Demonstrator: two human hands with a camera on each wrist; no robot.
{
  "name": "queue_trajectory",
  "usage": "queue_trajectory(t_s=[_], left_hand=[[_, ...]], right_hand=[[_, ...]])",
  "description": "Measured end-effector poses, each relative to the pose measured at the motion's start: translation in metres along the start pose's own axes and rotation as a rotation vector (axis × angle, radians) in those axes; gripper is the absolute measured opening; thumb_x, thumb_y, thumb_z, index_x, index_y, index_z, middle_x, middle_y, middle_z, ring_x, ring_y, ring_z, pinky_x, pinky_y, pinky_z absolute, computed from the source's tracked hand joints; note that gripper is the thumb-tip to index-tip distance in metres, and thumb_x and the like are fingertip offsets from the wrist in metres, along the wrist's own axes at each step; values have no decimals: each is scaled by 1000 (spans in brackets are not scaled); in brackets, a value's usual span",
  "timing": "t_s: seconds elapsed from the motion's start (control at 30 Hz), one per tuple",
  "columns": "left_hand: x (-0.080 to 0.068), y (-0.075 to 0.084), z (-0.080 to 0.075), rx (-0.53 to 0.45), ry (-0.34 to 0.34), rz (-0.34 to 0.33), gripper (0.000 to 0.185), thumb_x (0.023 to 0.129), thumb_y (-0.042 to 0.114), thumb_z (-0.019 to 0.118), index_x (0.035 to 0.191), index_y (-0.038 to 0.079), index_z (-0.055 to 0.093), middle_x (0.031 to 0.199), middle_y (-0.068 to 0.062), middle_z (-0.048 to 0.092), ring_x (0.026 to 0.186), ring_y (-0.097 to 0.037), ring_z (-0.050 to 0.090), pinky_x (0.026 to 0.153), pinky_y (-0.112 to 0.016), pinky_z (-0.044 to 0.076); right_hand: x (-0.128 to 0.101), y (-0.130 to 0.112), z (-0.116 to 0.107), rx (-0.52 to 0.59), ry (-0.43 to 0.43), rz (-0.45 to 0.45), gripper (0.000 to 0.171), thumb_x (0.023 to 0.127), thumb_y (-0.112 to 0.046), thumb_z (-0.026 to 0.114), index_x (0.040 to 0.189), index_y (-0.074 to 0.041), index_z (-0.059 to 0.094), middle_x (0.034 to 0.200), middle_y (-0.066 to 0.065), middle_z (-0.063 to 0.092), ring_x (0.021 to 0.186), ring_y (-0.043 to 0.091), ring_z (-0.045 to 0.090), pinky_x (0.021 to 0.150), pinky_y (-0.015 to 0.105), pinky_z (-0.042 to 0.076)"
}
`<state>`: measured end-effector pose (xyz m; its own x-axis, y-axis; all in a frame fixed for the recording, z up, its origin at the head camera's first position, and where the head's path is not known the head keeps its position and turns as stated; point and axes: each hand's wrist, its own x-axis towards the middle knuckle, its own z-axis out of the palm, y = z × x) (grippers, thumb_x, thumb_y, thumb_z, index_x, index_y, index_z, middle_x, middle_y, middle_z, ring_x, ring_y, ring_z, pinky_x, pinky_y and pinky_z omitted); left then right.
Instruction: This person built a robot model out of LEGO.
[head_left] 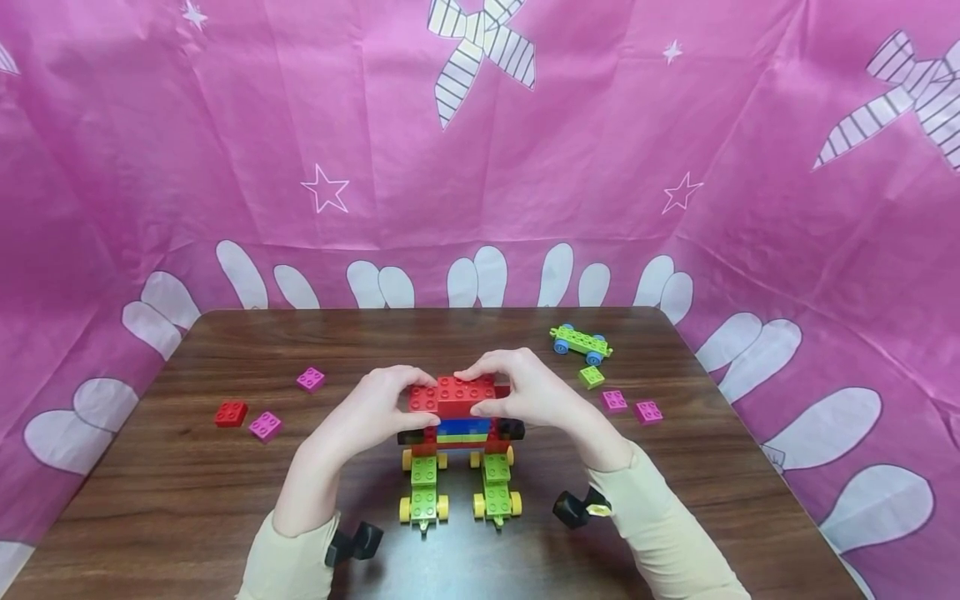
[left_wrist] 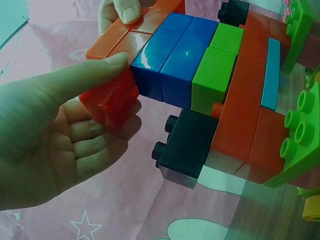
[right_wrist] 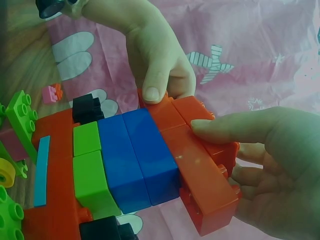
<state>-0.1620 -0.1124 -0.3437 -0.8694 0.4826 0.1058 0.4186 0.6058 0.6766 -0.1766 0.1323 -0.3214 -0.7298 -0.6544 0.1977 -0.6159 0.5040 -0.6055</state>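
Observation:
A block build stands in the middle of the table, topped by red bricks. Beneath them come blue bricks, then green bricks and a lower red layer. Black bricks stick out at both sides, and two green wheeled bases with yellow wheels sit at the bottom. My left hand pinches the top red bricks at their left end, thumb on the near face. From the right, my right hand grips the same red layer, thumb in front and fingers behind.
On the left lie a red brick and two pink bricks. To the right are a green wheeled base with blue wheels, a small green brick and two pink bricks. Pink cloth rises behind the table.

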Motion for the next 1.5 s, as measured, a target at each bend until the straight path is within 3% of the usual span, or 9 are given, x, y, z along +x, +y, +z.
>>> queue_trajectory(t_s=[0.87,1.5], left_hand=[[-1,1,0,17,2,4,42,81,25,80,115,6,67,106,-4,69,95,-17,61,86,-38,55],[-3,7,0,80,36,89,51,80,31,81,123,8,65,111,-2,69,98,-16,62,88,-38,55]], right_hand=[[-4,1,3,30,23,10,43,80,-20,81,120,-11,68,110,3,71,99,16,64,84,27,54],[-6,-5,3,44,17,73,46,83,-17,78,125,-9,64,122,6,68,111,22,62,92,37,54]])
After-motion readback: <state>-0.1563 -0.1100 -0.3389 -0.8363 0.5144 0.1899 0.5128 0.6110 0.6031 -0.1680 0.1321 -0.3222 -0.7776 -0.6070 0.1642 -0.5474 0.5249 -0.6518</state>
